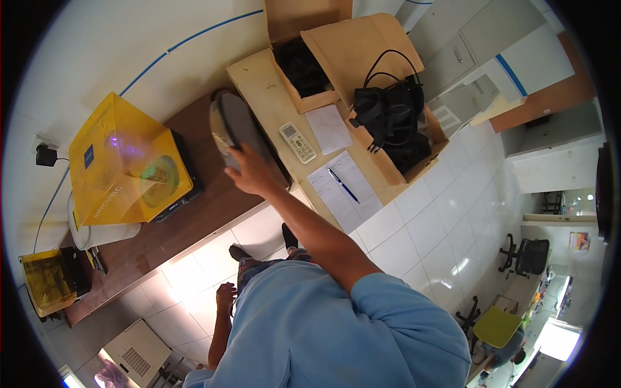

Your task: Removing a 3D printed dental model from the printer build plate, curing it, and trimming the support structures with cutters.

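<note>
My right hand (251,173) reaches across to the brown table, its fingers bent at the near edge of a grey oval thing (240,119) with a dark rim and a pale tan side. What kind of thing this is does not show clearly. Down by my left side hangs my left hand (225,295), its fingers curled. A thin dark thing shows just below it, too small to name. Beside the grey thing, on the light wooden table, lie a white remote control (297,143) and a blue pen (343,185) on a written sheet of paper (328,187).
A yellow-covered machine (119,161) stands on the brown table (194,136). Farther left is a smaller yellow box (48,284). Open cardboard boxes (362,39) and a black strapped bag (388,113) occupy the light table. At the lower right, a person (508,349) is near a green chair (497,325).
</note>
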Available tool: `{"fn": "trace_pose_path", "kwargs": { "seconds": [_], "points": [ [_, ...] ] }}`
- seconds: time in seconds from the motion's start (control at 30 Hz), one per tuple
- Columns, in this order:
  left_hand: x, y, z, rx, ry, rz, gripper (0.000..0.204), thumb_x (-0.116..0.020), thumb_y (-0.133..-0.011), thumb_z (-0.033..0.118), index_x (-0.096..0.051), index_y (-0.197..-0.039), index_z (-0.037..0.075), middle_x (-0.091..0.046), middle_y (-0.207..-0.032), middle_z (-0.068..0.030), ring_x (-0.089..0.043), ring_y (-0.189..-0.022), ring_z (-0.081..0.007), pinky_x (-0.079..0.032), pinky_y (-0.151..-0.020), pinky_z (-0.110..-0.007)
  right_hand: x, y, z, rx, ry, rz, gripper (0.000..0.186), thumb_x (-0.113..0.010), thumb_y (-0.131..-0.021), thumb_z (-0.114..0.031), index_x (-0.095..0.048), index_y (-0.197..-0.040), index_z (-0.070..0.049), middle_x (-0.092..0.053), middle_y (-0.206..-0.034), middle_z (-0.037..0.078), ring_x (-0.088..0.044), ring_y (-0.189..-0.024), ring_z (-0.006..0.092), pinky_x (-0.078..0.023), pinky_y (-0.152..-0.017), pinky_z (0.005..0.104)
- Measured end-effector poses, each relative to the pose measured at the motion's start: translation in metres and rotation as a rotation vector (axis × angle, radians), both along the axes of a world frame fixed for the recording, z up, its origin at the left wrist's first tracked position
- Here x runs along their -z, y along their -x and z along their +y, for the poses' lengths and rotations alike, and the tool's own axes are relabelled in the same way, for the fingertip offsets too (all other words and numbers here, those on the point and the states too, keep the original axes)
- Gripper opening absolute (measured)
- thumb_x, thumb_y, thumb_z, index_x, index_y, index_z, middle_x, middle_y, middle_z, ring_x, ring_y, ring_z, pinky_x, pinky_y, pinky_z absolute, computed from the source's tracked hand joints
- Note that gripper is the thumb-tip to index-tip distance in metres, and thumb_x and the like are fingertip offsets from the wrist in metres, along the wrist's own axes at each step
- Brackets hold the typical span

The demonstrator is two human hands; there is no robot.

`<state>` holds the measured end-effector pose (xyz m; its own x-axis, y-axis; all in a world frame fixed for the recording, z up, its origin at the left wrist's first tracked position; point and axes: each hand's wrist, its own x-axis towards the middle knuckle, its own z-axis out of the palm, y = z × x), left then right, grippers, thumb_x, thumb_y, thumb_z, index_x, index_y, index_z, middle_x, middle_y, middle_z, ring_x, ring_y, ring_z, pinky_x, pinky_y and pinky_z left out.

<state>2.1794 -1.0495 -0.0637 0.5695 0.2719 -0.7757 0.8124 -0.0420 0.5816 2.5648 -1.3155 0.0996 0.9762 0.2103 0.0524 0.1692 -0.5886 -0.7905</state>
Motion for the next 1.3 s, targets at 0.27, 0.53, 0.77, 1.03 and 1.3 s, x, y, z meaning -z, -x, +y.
{"fn": "trace_pose_path", "kwargs": {
  "seconds": [0.27,0.53,0.77,1.03,1.3],
  "points": [
    [0.007,0.006,-0.003,0.021,-0.021,-0.115,0.029,-0.055,-0.102,0.029,-0.066,-0.109,0.003,-0.07,-0.09,-0.0086,-0.067,-0.074,-0.0174,-0.049,-0.061,-0.03,-0.002,0.011,0.048,-0.273,-0.349,0.073,0.039,-0.066,-0.096,-0.024,-0.067,-0.133,-0.008,-0.035,-0.157,0.03,-0.035,-0.147,0.0453,-0.035,-0.118,0.0473],
    [-0.045,-0.006,-0.02,-0.004,-0.122,0.056,0.043,-0.044,-0.106,0.04,-0.068,-0.113,0.004,-0.071,-0.105,-0.0099,-0.069,-0.085,-0.021,-0.051,-0.071,-0.035,-0.028,0.087,0.015,-0.015,-0.479,-0.127,0.015,-0.073,-0.09,-0.013,-0.072,-0.102,-0.004,-0.061,-0.134,0.023,-0.06,-0.126,0.0336,-0.049,-0.097,0.0426],
    [-0.131,-0.076,-0.073,0.21,0.399,-0.306,0.083,-0.071,-0.09,0.05,-0.04,-0.152,0.004,-0.047,-0.15,-0.0155,-0.05,-0.134,-0.0308,-0.043,-0.106,-0.043,-0.008,0.167,0.022,-0.289,-0.625,0.366,0.016,-0.054,-0.102,-0.005,-0.067,-0.109,0.0,-0.074,-0.091,0.014,-0.073,-0.09,0.0212,-0.057,-0.077,0.0341],
    [-0.202,-0.082,-0.114,-0.118,1.019,-0.757,0.095,-0.07,-0.088,0.063,-0.034,-0.152,0.004,-0.051,-0.142,-0.0146,-0.047,-0.135,-0.0357,-0.035,-0.116,-0.049,-0.019,0.265,0.076,-0.351,-1.825,1.196,0.055,-0.039,-0.1,0.006,-0.028,-0.153,0.008,-0.038,-0.156,0.024,-0.03,-0.152,0.0346,-0.026,-0.126,0.0396],
    [-0.153,0.055,-0.064,-0.897,0.739,-0.612,0.032,-0.066,-0.1,0.043,-0.064,-0.097,0.012,-0.061,-0.079,0.0006,-0.061,-0.085,-0.0211,-0.051,-0.094,-0.04,0.002,0.379,0.096,-0.566,-1.339,1.462,0.055,-0.042,-0.104,0.002,-0.028,-0.158,0.0,-0.036,-0.16,0.018,-0.032,-0.151,0.0249,-0.029,-0.124,0.0343]
  ]
}}
